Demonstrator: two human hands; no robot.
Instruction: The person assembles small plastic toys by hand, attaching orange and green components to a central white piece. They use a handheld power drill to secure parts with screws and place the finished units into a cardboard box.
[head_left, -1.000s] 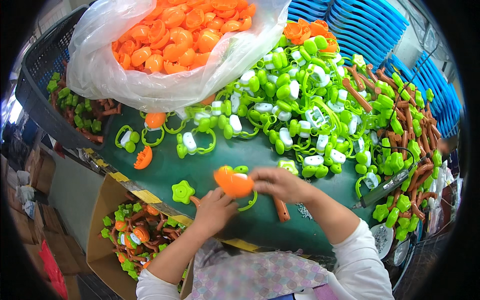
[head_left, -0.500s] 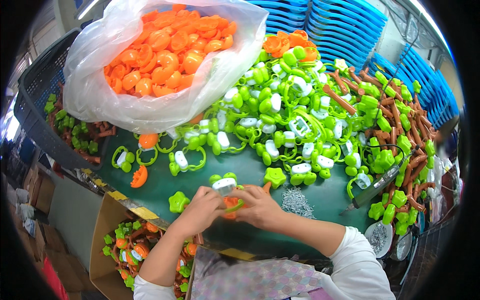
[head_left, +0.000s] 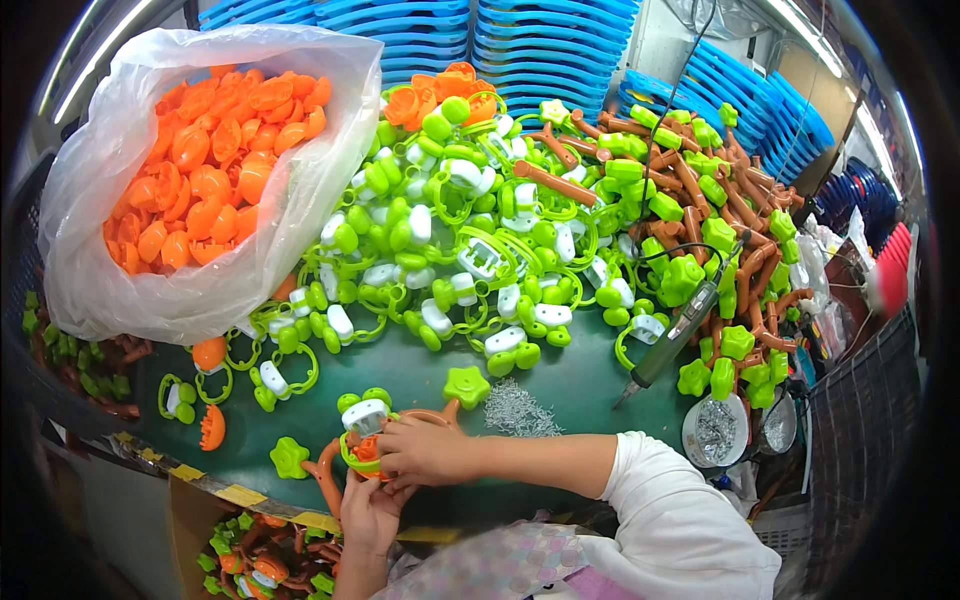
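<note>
Near the table's front edge, my right hand (head_left: 425, 452) presses its fingers against a green plastic ring piece (head_left: 364, 418) with a white block and green balls on top. Orange plastic shows inside the ring. My left hand (head_left: 368, 512) is below, its fingertips closed on the lower side of the same piece. A brown branch-shaped part (head_left: 326, 482) runs behind the ring, with a green star knob (head_left: 290, 457) at its left end and another star knob (head_left: 466, 387) at its right end. My fingers hide part of the joint between the branch and ring.
Small screws (head_left: 520, 408) lie beside an electric screwdriver (head_left: 672, 335) and a screw bowl (head_left: 715, 432). Behind are heaped green ring pieces (head_left: 480, 255), brown branches (head_left: 690, 185), a bag (head_left: 330, 100) of orange shells and stacked blue trays (head_left: 550, 50). A carton (head_left: 185, 510) of assembled pieces stands below the edge.
The view has swung right. My left hand has dropped below the ring piece, uncovering the brown branch's left side. My right fingers now rest over the ring's opening.
</note>
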